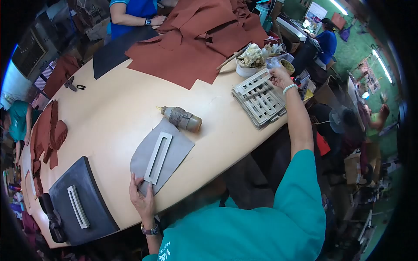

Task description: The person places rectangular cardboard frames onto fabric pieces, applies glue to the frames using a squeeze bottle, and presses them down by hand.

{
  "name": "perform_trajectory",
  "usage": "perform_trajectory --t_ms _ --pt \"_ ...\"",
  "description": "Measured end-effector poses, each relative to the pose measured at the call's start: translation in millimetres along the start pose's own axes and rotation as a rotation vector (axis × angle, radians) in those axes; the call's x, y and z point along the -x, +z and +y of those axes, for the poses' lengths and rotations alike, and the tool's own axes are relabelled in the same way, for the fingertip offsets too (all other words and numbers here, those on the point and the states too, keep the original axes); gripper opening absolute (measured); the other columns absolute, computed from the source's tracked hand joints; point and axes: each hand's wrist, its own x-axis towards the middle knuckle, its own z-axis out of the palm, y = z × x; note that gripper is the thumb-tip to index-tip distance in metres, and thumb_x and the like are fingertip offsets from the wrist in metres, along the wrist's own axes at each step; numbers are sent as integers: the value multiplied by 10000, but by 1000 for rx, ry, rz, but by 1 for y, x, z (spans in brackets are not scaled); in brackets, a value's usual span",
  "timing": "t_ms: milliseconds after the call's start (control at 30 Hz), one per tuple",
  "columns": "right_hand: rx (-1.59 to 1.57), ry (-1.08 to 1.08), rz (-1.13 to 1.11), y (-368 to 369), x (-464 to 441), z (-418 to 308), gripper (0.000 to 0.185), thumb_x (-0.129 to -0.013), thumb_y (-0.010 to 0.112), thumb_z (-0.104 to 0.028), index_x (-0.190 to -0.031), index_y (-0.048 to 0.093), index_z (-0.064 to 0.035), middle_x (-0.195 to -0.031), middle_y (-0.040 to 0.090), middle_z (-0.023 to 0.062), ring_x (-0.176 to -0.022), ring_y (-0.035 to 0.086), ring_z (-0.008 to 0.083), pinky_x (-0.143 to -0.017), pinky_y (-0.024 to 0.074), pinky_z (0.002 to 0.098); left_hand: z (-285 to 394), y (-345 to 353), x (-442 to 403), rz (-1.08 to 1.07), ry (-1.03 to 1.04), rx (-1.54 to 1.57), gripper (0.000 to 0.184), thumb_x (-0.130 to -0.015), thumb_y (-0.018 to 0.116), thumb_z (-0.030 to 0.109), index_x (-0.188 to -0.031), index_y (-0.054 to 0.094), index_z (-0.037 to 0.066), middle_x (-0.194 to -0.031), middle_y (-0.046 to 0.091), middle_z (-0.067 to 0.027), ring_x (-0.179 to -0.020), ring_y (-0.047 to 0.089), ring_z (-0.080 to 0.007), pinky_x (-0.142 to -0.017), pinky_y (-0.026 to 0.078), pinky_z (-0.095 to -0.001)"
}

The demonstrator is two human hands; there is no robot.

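My left hand (142, 198) rests at the lower end of a pale rectangular frame (151, 164), fingers spread around it. The frame lies on a grey leather piece (141, 154) on the table. My right hand (281, 77) grips the upper right end of a pale slotted frame (257, 81), at the top of a stack of similar frames (262, 104). A glue bottle (185, 120) with a yellow tip lies on its side just above the grey leather.
Brown leather (174, 61) covers the table's far side, beside a dark sheet (117, 48) and a co-worker's arm (130, 19). A black board (87, 200) with pale strips (78, 206) sits left. A white bowl (249, 68) stands behind the stack. More brown leather (45, 130) lies far left.
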Motion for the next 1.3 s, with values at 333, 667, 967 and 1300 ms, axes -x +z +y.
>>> perform_trajectory --t_ms 333,667,967,1300 --pt "995 -530 470 7 -49 31 180 -781 572 -149 -878 634 -11 -737 651 97 -681 626 190 -608 492 312 7 1 0 7 -22 11 585 -787 624 -21 -1323 390 -39 -1029 574 -127 -1000 536 -201 -924 392 -313" --pt "567 -1116 -7 214 185 79 541 -809 642 -391 -1144 556 26 -913 646 172 -796 628 263 -705 495 343 -3 -2 -1 1 57 -93 677 -715 720 40 -1315 410 -15 -1021 596 -127 -981 566 -206 -910 434 -343" --pt "498 -1012 -102 253 228 92 606 -777 694 -324 -1195 495 67 -1031 601 241 -952 598 318 -827 466 358 7 -4 -3 42 145 -178 752 -636 771 98 -1304 433 24 -1005 612 -103 -941 574 -243 -854 437 -365" --pt "-544 -762 -324 234 270 85 500 -772 704 -38 -1193 436 -1 -1044 559 95 -948 580 165 -829 491 279 4 -4 -4 67 164 -154 724 -637 760 120 -1283 446 28 -985 626 -79 -937 570 -237 -834 419 -359"
